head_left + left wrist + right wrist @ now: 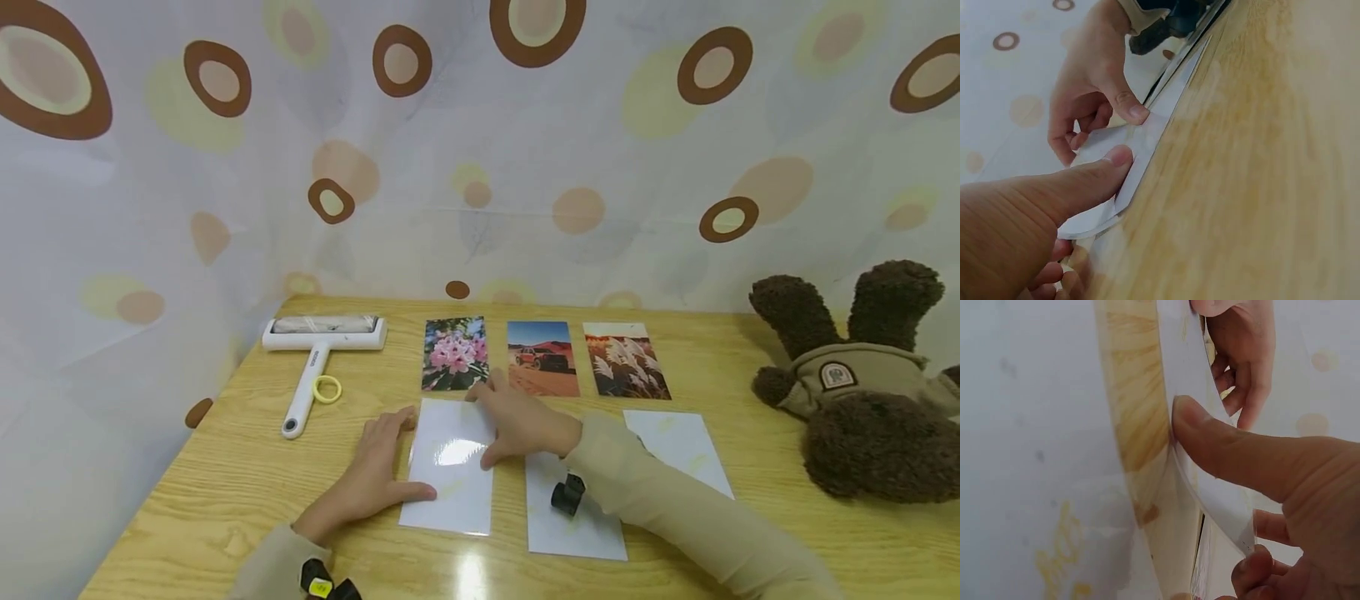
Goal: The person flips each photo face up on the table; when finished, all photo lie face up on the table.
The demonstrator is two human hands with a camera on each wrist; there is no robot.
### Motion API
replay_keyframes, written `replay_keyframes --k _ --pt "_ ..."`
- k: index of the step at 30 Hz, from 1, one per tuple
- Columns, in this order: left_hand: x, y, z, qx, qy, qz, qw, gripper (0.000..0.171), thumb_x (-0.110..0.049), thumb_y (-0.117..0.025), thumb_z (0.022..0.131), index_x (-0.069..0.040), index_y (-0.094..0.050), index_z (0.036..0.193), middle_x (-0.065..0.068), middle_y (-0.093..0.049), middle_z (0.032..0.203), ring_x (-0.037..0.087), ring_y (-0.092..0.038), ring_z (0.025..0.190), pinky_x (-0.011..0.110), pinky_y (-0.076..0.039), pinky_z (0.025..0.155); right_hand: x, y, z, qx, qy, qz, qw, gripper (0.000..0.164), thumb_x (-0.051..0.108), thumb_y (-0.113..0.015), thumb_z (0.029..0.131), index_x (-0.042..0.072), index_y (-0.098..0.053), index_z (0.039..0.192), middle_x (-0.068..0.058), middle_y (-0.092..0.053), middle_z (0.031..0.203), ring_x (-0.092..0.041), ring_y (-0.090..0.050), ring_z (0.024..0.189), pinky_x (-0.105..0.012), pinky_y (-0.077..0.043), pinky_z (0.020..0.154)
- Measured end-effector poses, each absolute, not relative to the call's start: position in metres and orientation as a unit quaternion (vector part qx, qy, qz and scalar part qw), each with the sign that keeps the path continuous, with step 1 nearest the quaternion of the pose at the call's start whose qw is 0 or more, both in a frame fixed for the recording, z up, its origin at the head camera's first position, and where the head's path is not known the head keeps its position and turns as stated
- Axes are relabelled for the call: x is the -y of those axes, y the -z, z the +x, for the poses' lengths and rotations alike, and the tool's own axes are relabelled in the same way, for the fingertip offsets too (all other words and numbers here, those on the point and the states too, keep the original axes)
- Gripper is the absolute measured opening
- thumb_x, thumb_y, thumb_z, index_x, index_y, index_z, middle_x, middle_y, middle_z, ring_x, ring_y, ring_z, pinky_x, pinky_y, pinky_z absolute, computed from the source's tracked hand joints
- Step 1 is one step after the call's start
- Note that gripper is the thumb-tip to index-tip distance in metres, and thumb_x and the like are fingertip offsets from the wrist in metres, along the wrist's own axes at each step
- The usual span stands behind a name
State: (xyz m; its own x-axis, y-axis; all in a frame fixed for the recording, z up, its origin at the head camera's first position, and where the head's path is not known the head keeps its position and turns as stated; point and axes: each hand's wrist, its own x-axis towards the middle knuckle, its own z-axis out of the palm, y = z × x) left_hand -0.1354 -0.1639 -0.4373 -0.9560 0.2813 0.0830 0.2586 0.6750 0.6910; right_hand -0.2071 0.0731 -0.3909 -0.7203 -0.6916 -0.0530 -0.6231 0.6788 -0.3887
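Note:
A glossy white card (453, 492) lies between the two hands, faint yellow marks on its face. At its left edge my left hand (367, 475) grips it, thumb (1094, 184) on top and fingers curled beside and below. The right hand (521, 421) pinches it from the upper right; in the right wrist view that thumb (1229, 447) presses on the card (1222, 503), which bends, while the fingers sit at its corner. Two more white cards lie right: one (551, 529) partly under the right forearm, another (678, 446) beyond it.
Along the back lie three photos: pink flowers (455, 353), a truck in a desert (543, 358) and pampas grass (626, 360). A lint roller (322, 342) with a yellow ring (327, 389) is at left. A brown plush toy (877, 375) lies right on the wooden table (225, 508).

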Motion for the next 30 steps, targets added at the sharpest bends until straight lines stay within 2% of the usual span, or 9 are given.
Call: replay_keyframes --k 4,7,10,14,18,21,24,26,30 --pt "0.160 0.438 -0.135 -0.890 -0.430 0.153 0.005 0.101 -0.027 -0.086 0.071 -0.004 -0.027 0.149 0.005 -0.056 0.121 0.016 -0.049 0.100 0.031 -0.044 0.089 -0.075 0.393 -0.204 -0.918 0.172 -0.350 0.077 0.087 0.035 -0.090 0.064 0.004 -0.049 0.134 -0.010 -0.041 0.110 -0.013 -0.047 0.077 -0.026 -0.045 0.069" --pt "0.159 0.439 -0.135 -0.853 -0.496 0.164 -0.003 0.094 -0.016 -0.083 0.075 -0.002 -0.025 0.148 0.010 -0.060 0.116 0.010 -0.049 0.087 0.023 -0.044 0.075 -0.077 0.395 -0.202 -0.919 0.169 -0.352 0.062 0.093 0.037 -0.089 0.065 0.006 -0.044 0.141 -0.012 -0.041 0.117 -0.011 -0.046 0.069 -0.023 -0.043 0.061" --pt "0.157 0.440 -0.134 -0.812 -0.559 0.168 -0.004 0.080 -0.009 -0.075 0.083 -0.003 -0.027 0.147 0.018 -0.061 0.122 0.007 -0.053 0.083 0.021 -0.046 0.070 -0.078 0.395 -0.200 -0.914 0.168 -0.366 0.042 0.100 0.037 -0.088 0.066 0.007 -0.037 0.146 -0.015 -0.040 0.123 -0.011 -0.044 0.068 -0.023 -0.042 0.060" --pt "0.151 0.439 -0.131 -0.762 -0.623 0.172 0.037 0.060 -0.009 -0.060 0.094 -0.005 -0.030 0.146 0.022 -0.050 0.139 0.008 -0.058 0.102 0.022 -0.049 0.083 -0.078 0.392 -0.197 -0.903 0.161 -0.398 0.031 0.107 0.033 -0.087 0.068 0.010 -0.024 0.152 -0.015 -0.045 0.122 -0.013 -0.047 0.075 -0.027 -0.045 0.067" --pt "0.146 0.435 -0.127 -0.721 -0.665 0.178 0.070 0.051 -0.013 -0.044 0.102 0.000 -0.026 0.148 0.025 -0.037 0.148 0.005 -0.050 0.120 0.018 -0.042 0.097 -0.075 0.388 -0.196 -0.885 0.149 -0.441 0.027 0.112 0.027 -0.086 0.071 0.016 -0.013 0.155 -0.009 -0.057 0.114 -0.015 -0.056 0.087 -0.031 -0.051 0.076" --pt "0.143 0.431 -0.125 -0.699 -0.686 0.184 0.087 0.051 -0.021 -0.028 0.105 0.004 -0.021 0.149 0.029 -0.031 0.148 0.001 -0.047 0.118 0.017 -0.039 0.097 -0.072 0.387 -0.197 -0.869 0.145 -0.473 0.025 0.110 0.021 -0.084 0.074 0.020 -0.011 0.156 -0.002 -0.062 0.105 -0.011 -0.057 0.089 -0.027 -0.051 0.076" --pt "0.139 0.426 -0.124 -0.686 -0.702 0.167 0.096 0.055 -0.031 -0.016 0.106 0.002 -0.021 0.150 0.026 -0.029 0.150 -0.003 -0.045 0.117 0.015 -0.034 0.099 -0.069 0.386 -0.198 -0.857 0.156 -0.490 0.028 0.101 0.014 -0.080 0.078 0.022 -0.015 0.156 0.003 -0.059 0.095 -0.008 -0.053 0.081 -0.021 -0.047 0.068" --pt "0.136 0.425 -0.124 -0.680 -0.710 0.155 0.096 0.058 -0.035 -0.012 0.106 0.002 -0.022 0.150 0.022 -0.032 0.149 -0.003 -0.046 0.116 0.015 -0.034 0.099 -0.068 0.387 -0.200 -0.849 0.179 -0.496 0.031 0.094 0.010 -0.076 0.081 0.021 -0.018 0.155 0.003 -0.057 0.092 -0.008 -0.050 0.077 -0.019 -0.044 0.065" --pt "0.135 0.427 -0.125 -0.676 -0.711 0.173 0.089 0.058 -0.034 -0.011 0.106 0.003 -0.024 0.149 0.005 -0.050 0.133 0.002 -0.053 0.107 0.019 -0.042 0.090 -0.069 0.387 -0.202 -0.818 0.257 -0.514 0.030 0.073 0.011 -0.067 0.090 0.012 -0.024 0.150 0.002 -0.060 0.092 -0.006 -0.055 0.075 -0.016 -0.047 0.067"
